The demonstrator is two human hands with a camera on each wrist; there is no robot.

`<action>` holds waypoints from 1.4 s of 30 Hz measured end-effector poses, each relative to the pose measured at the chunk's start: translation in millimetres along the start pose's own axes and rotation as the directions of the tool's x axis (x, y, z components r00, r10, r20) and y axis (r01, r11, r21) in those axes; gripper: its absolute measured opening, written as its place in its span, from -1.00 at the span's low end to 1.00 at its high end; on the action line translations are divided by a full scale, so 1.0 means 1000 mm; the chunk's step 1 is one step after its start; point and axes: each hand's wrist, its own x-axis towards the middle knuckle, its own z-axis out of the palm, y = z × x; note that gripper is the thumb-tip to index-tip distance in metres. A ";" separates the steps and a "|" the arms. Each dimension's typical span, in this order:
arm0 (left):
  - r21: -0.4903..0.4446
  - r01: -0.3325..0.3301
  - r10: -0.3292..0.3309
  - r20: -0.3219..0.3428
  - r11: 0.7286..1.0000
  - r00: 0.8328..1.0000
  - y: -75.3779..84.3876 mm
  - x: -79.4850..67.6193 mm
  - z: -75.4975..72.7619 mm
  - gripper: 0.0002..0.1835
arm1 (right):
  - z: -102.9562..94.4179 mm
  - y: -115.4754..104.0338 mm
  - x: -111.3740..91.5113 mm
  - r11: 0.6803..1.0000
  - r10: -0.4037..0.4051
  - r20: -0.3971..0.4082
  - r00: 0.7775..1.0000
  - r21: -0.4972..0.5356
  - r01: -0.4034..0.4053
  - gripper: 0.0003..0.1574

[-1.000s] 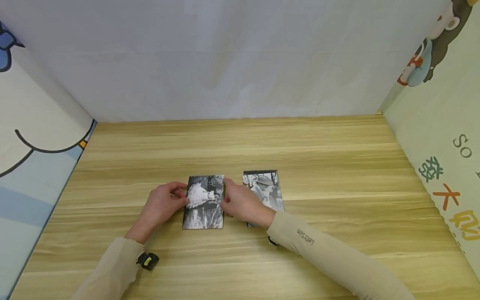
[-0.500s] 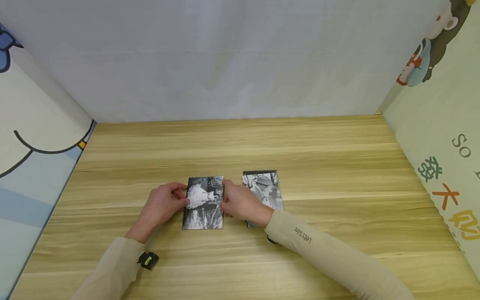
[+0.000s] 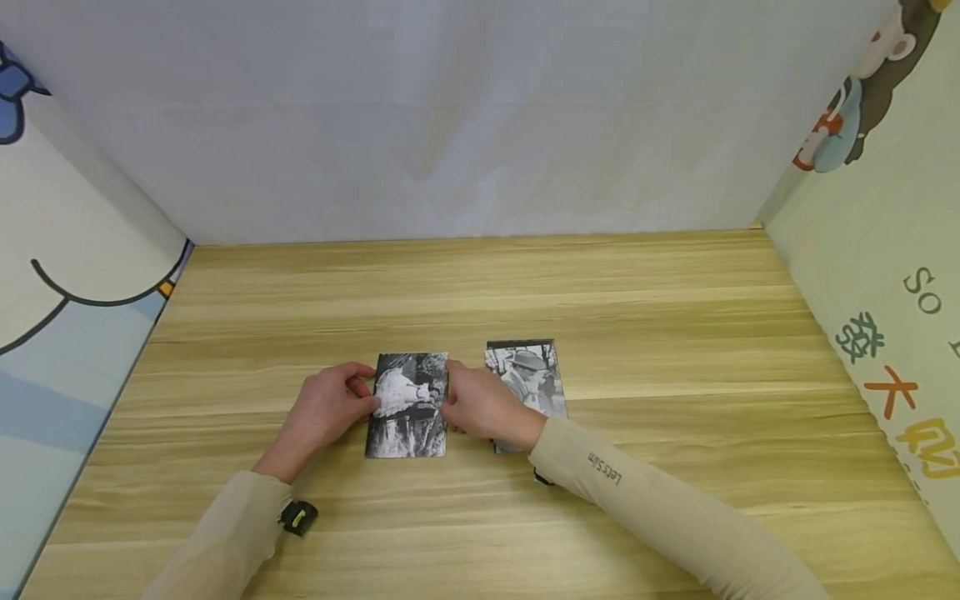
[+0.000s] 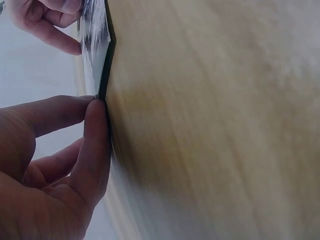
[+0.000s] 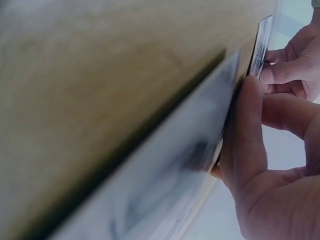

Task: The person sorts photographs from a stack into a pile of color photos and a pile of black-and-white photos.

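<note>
The rectangular black-and-white photo card, showing a figure in a pale dress turned sideways, is between the person's two hands, over the pale wood-grain table; whether it lies quite flat, I can't tell from here. At its left edge the left hand pinches it between thumb and fingertip, the other fingers bent. At its right edge the right hand has hold of it too, thumb and curled fingers gripping the side. Just to the card's right, and apart from it, lies a second black-and-white photo card with a brimmed hat in the picture and a dark strip along its far edge, partly hidden by the right hand and wrist.
</note>
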 end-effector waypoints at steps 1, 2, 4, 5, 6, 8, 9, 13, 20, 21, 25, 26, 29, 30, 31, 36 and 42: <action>0.004 -0.001 0.001 -0.001 1.000 1.000 0.000 0.000 0.000 -0.51 | 0.000 0.000 0.000 1.000 0.001 0.000 1.000 -0.001 -0.001 -0.08; 0.007 -0.002 0.002 -0.002 1.000 1.000 0.001 0.000 0.000 -0.51 | 0.000 0.000 0.000 1.000 0.002 0.000 1.000 -0.001 -0.002 -0.08; 0.015 -0.002 0.002 -0.005 1.000 1.000 0.001 0.001 0.000 -0.50 | 0.000 0.000 0.001 1.000 0.003 -0.001 1.000 0.001 -0.003 -0.07; 0.019 -0.002 0.002 -0.006 1.000 1.000 0.001 0.001 0.000 -0.50 | 0.000 0.001 0.001 1.000 0.004 0.000 1.000 0.004 -0.004 -0.07; 0.024 0.000 0.001 -0.006 1.000 1.000 0.001 0.001 0.000 -0.49 | 0.000 0.001 0.001 1.000 0.005 0.001 1.000 0.007 -0.005 -0.06; 0.029 0.004 -0.004 -0.006 1.000 1.000 0.001 0.002 0.000 -0.48 | 0.000 0.001 0.002 1.000 0.006 0.005 1.000 0.017 -0.006 -0.05; 0.031 0.007 -0.007 -0.005 0.999 1.000 0.001 0.002 0.000 -0.47 | 0.000 0.001 0.002 1.000 0.007 0.009 1.000 0.023 -0.007 -0.05; 0.033 0.023 -0.023 0.000 0.999 1.000 0.002 0.003 0.000 -0.45 | -0.002 0.001 0.001 0.999 0.005 0.024 1.000 0.046 -0.007 -0.02; 0.027 0.024 -0.023 -0.010 0.999 1.000 0.004 0.001 -0.002 -0.42 | -0.005 0.003 -0.003 0.993 -0.004 0.018 1.000 0.119 0.002 -0.03; 0.023 0.018 -0.017 -0.017 1.000 1.000 0.005 0.000 -0.002 -0.43 | -0.005 0.003 -0.004 0.991 -0.002 0.013 1.000 0.130 0.001 -0.04; -0.016 -0.015 0.014 -0.054 1.000 0.998 0.007 -0.003 -0.001 -0.46 | -0.010 0.004 -0.011 0.986 0.002 -0.016 1.000 0.165 0.001 -0.11; -0.026 -0.027 0.026 -0.066 0.999 0.997 0.008 -0.004 0.000 -0.47 | -0.012 0.003 -0.013 0.985 0.004 -0.023 1.000 0.172 0.000 -0.13; -0.071 -0.058 0.052 -0.094 0.996 0.994 0.014 -0.007 0.002 -0.50 | -0.017 0.005 -0.020 0.985 -0.004 -0.060 0.998 0.171 0.015 -0.19; -0.084 -0.072 0.063 -0.102 0.994 0.993 0.016 -0.008 0.003 -0.52 | -0.019 0.006 -0.022 0.985 -0.008 -0.072 0.997 0.172 0.020 -0.21; -0.094 -0.083 0.073 -0.110 0.992 0.991 0.019 -0.009 0.004 -0.53 | -0.020 0.007 -0.025 0.985 -0.010 -0.082 0.997 0.173 0.024 -0.24; -0.141 -0.146 0.123 -0.155 0.979 0.980 0.032 -0.011 0.009 -0.55 | -0.028 0.015 -0.035 0.985 -0.059 -0.144 0.988 0.154 0.081 -0.37; -0.198 -0.192 0.155 -0.188 0.961 0.970 0.047 -0.013 0.019 -0.53 | -0.038 0.026 -0.050 0.972 -0.072 -0.211 0.975 0.205 0.116 -0.43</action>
